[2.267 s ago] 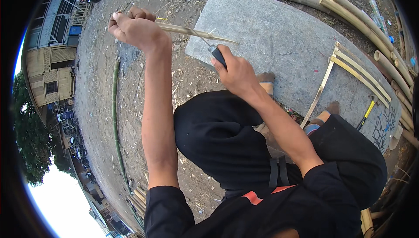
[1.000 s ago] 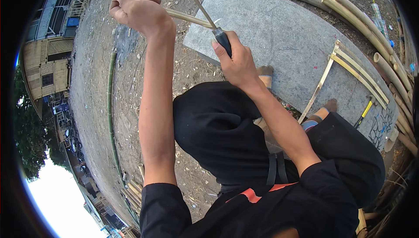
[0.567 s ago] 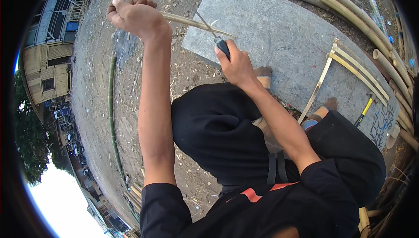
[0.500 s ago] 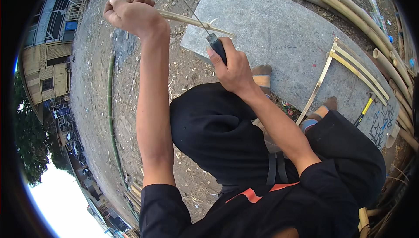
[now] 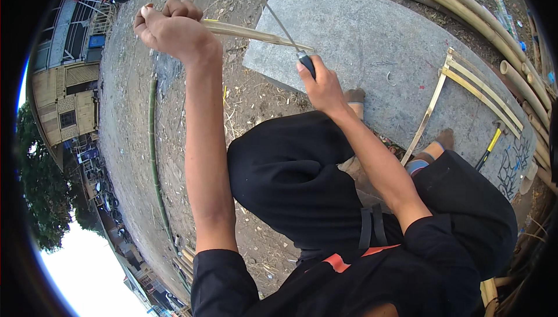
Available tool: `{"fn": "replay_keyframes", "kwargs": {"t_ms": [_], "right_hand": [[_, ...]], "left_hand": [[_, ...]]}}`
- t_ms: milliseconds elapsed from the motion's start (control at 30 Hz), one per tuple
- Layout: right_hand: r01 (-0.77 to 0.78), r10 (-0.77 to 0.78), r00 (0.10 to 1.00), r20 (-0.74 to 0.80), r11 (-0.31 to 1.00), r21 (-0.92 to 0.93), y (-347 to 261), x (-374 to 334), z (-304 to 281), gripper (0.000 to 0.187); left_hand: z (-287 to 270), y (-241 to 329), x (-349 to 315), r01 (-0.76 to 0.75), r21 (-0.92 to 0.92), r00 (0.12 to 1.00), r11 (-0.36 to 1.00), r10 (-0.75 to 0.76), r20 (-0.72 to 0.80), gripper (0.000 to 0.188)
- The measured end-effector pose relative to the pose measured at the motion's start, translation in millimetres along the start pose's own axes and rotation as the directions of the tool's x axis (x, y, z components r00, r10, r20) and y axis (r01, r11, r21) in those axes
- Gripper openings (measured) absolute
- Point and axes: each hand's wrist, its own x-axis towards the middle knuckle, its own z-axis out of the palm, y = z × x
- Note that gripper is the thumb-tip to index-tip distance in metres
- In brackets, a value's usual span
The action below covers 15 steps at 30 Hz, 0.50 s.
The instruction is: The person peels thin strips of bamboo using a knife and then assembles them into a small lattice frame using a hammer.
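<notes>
Raised again, knife (image 5: 293, 41) crosses bamboo strip (image 5: 256, 34) — both gripped.

The left hand (image 5: 174, 29) is far left and forward, closed round one end of a strip (image 5: 256, 34) that runs right toward the slab (image 5: 378, 44). The right hand (image 5: 322, 87) sits right of it, at the slab's near edge, gripping a knife (image 5: 290, 41) whose blade crosses the strip. A frame (image 5: 471, 93) and a hammer (image 5: 489, 145) lie on the slab's right part. Poles (image 5: 488, 20) lie behind and right of the slab. A long stalk (image 5: 154, 160) lies on the ground, left of the left arm.
</notes>
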Motion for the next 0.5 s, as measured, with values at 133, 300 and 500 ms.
{"fn": "replay_keyframes", "kwargs": {"t_ms": [133,300,500], "right_hand": [[0.209,-0.214,0.976,0.041,0.972,0.105,-70,-19,6,0.037],[0.241,-0.241,0.970,0.029,0.971,-0.006,-62,-28,27,0.034],[0.206,-0.206,0.979,0.000,0.979,0.002,-28,-17,35,0.034]], "left_hand": [[-9,2,0,0.010,0.007,1.000,1.000,-0.010,-0.014,0.017],[-9,4,-1,0.049,0.083,0.987,0.995,-0.036,-0.158,0.024],[1,6,-3,0.153,0.010,0.969,0.988,-0.148,-0.198,0.024]]}}
